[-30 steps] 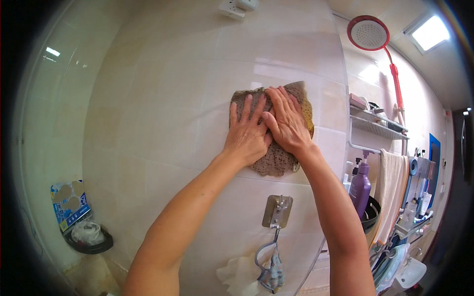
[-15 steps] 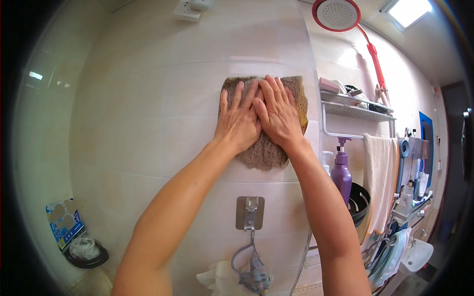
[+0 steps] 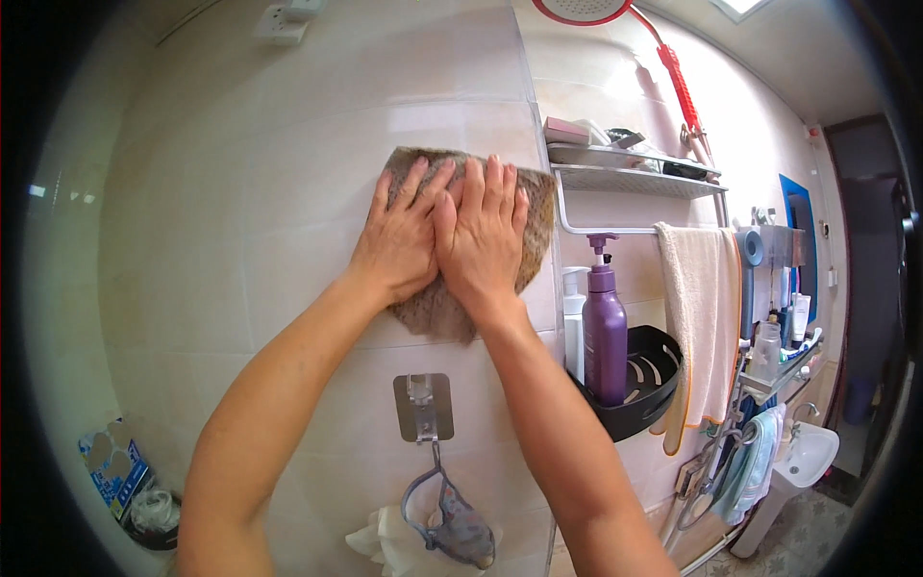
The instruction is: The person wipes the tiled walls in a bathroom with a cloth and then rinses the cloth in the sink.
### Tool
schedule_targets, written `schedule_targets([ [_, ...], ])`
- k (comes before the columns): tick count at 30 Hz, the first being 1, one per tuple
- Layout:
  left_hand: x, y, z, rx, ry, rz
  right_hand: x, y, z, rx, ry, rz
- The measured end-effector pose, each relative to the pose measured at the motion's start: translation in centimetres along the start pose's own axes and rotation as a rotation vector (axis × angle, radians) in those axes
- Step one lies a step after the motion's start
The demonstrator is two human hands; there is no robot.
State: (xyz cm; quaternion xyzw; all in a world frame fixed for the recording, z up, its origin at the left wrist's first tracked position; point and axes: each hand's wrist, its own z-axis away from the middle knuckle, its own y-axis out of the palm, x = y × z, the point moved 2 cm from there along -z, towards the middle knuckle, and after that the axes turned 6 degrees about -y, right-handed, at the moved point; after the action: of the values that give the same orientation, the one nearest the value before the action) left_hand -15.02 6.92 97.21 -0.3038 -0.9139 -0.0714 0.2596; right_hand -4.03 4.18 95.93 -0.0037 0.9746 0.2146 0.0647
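A brown, speckled cloth (image 3: 428,313) lies spread against the cream tiled wall, its right side close to the wall's corner edge. My left hand (image 3: 399,236) is pressed flat on its left part, fingers spread and pointing up. Beside it, touching it, my right hand (image 3: 484,231) also lies flat on the cloth with outstretched fingers. Neither hand grips the cloth; both palms press it to the tiles. Below them, a wall hook (image 3: 421,408) on a metallic plate carries a grey-blue patterned fabric item (image 3: 461,531) by its loop.
Right of the corner are a wire shelf (image 3: 639,180), a purple pump bottle (image 3: 605,332) in a black basket (image 3: 654,409), a hanging towel (image 3: 700,317) and a washbasin (image 3: 806,457). A red-rimmed shower head (image 3: 582,10) hangs above. White sockets (image 3: 281,27) sit upper left.
The view has turned to the right, bringing more of the basket and washbasin into sight. Both hands and the cloth have slid slightly right along the wall, and the cloth's top edge now slants.
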Motion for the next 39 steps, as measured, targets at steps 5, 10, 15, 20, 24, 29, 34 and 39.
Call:
schedule_targets([
  [5,0.7,-0.1,-4.3,0.044,-0.134,-0.05,-2.4,1.9,-4.9,0.017,-0.047,-0.073],
  [10,0.6,0.0,-5.6,0.068,-0.219,-0.016,-2.9,2.1,-6.1,0.056,-0.024,-0.075],
  [15,0.6,0.3,-3.4,0.036,-0.13,-0.04,-1.7,1.3,-3.7,0.002,0.02,-0.036],
  [20,-0.7,0.2,0.9,-0.031,0.006,-0.013,-0.1,-1.0,0.9,0.007,0.006,-0.016],
  [24,-1.7,-0.7,3.1,0.032,0.076,0.05,0.5,-2.9,3.7,0.078,-0.004,-0.025],
  [29,-2.0,-1.0,4.7,0.106,0.215,0.179,1.2,-5.3,6.4,0.141,-0.025,-0.036],
  [34,-2.1,-1.3,5.8,0.165,0.442,0.119,2.8,-7.4,10.6,0.175,0.045,-0.127],
  [39,-1.4,-1.4,4.7,0.148,0.446,0.108,3.1,-6.4,8.5,0.197,0.02,0.005],
])
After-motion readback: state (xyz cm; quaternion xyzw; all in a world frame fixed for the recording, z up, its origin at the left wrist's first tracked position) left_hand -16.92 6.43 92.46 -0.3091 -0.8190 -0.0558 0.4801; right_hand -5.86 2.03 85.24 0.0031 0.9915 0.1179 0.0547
